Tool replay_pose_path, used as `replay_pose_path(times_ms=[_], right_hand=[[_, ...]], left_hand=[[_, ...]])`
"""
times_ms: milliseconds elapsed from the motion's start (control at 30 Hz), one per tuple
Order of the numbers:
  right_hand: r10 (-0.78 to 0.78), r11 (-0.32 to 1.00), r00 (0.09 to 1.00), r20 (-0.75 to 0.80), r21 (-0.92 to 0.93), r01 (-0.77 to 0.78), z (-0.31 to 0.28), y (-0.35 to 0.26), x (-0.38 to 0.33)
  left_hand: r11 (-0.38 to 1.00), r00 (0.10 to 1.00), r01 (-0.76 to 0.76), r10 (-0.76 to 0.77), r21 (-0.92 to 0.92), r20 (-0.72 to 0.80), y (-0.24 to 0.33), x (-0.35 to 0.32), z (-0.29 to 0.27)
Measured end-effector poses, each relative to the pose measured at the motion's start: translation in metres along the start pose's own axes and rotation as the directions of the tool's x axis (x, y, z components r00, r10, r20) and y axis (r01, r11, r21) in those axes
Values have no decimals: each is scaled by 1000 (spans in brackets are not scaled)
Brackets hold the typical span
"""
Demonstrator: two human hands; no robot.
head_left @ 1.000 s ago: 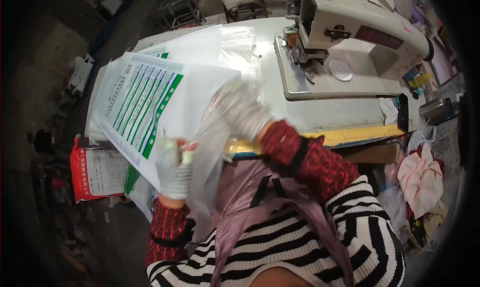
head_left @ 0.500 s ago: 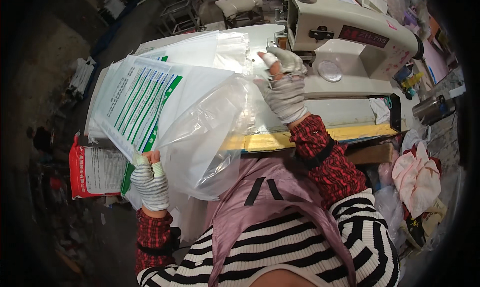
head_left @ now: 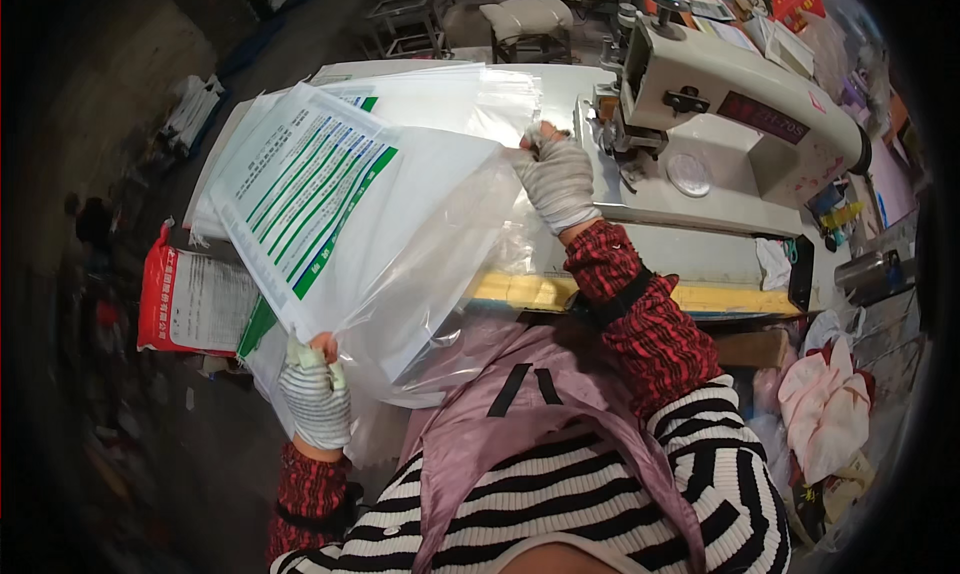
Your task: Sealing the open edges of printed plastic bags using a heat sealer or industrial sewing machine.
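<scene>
A white bag (head_left: 405, 189) with green and blue print lies slanted over the left part of the sewing table. Clear plastic liner film (head_left: 445, 299) billows from its near right side. My left hand (head_left: 317, 389), in a striped grey glove with bare fingertips, is closed on the bag's near corner beyond the table's front edge. At the bag's right corner, my right hand (head_left: 558, 174), gloved alike, has its fingers closed on the bag's edge, just left of the sewing machine (head_left: 720, 104). More white bags (head_left: 450, 84) lie stacked beneath the held one.
The machine's needle area (head_left: 620, 139) stands right of my right hand. A yellow strip (head_left: 530, 292) runs along the table's front edge. A red and white bag (head_left: 200, 294) sits lower left. Scissors (head_left: 790, 249) and a metal cup (head_left: 870, 274) lie far right.
My right hand has come away from the machine head to the bag's right corner and closed there. My left hand keeps its corner. The whole view has shifted somewhat.
</scene>
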State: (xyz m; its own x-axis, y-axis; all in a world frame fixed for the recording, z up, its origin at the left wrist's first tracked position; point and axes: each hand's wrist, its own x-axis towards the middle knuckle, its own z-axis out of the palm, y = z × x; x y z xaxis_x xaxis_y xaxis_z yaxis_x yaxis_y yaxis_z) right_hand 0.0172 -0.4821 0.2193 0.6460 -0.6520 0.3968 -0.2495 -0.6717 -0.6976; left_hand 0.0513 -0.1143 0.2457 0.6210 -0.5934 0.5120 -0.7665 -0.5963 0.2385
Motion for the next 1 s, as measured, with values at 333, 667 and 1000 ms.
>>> replay_pose_path(times_ms=[333, 667, 1000], right_hand=[[-419, 761, 806, 418, -322, 563, 24, -56, 10], [-543, 701, 711, 446, -225, 677, 37, -99, -79], [-385, 692, 679, 625, -291, 660, 12, -44, -123]], left_hand=[[994, 981, -31, 10, 102, 194, -23, -62, -34], [963, 893, 176, -69, -205, 445, 59, -4, 56], [964, 945, 252, -226, -87, 235, -96, -4, -4]])
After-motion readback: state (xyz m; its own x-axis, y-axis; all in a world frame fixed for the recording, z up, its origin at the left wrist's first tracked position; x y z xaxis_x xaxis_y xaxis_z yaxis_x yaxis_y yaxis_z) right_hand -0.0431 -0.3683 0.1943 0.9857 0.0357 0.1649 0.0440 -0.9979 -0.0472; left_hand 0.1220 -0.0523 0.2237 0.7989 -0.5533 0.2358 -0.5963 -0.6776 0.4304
